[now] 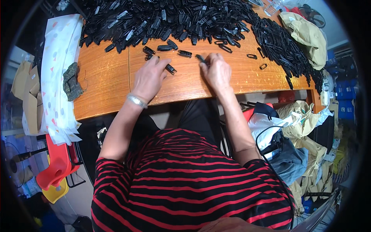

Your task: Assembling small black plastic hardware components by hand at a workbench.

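Blk pc (200,58) — 1; in R hand (218,72)

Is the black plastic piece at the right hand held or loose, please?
Held: the right hand pinches the black plastic piece, one end protruding.

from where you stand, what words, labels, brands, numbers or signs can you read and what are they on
None can be read.
Black piece at the right hand: no legible marks.
Black pile: no legible marks.
Blue packages: pale marks, too small and blurred.
White sheet: coloured shapes, no readable words.
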`<control>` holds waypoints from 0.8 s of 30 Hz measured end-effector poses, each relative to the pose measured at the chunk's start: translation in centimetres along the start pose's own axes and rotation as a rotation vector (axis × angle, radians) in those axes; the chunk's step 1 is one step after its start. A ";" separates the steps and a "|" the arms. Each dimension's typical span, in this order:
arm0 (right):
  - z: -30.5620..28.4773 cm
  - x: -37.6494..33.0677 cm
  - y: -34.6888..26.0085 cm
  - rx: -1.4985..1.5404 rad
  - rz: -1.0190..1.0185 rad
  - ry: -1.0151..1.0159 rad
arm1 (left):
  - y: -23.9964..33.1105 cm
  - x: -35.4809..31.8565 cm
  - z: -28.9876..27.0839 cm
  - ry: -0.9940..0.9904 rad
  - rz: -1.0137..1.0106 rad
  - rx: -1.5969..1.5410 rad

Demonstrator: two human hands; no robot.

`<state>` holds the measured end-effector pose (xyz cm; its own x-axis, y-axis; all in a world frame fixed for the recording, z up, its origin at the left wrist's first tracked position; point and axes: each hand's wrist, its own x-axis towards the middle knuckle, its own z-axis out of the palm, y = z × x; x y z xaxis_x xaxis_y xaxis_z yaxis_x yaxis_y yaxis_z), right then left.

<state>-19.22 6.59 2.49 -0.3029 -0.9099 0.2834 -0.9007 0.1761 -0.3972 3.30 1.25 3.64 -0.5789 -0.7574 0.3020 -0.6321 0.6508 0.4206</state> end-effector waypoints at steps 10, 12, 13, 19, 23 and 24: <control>-0.7 -0.4 -0.9 0.251 -0.150 -0.097 | -0.3 0.2 1.0 0.067 0.075 0.021; -0.9 0.0 -1.1 0.158 -0.371 0.003 | -0.5 0.0 1.1 0.058 0.060 -0.014; -0.7 0.2 -1.0 0.157 -0.373 0.002 | -0.6 -0.1 1.1 0.060 0.058 -0.014; -0.4 0.5 -0.9 0.028 -0.267 -0.193 | -0.5 0.1 1.2 0.040 0.018 -0.164; -0.7 -1.1 -2.8 0.468 -0.202 -0.063 | -0.2 0.0 2.0 0.018 -0.238 -0.885; -0.9 -1.5 -3.5 0.566 -0.235 -0.042 | -0.1 0.0 2.3 0.030 -0.295 -1.206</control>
<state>-15.84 7.70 4.21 -0.0931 -0.9163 0.3896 -0.6333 -0.2475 -0.7333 2.17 1.29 1.61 -0.4732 -0.8777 0.0754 0.1499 0.0041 0.9887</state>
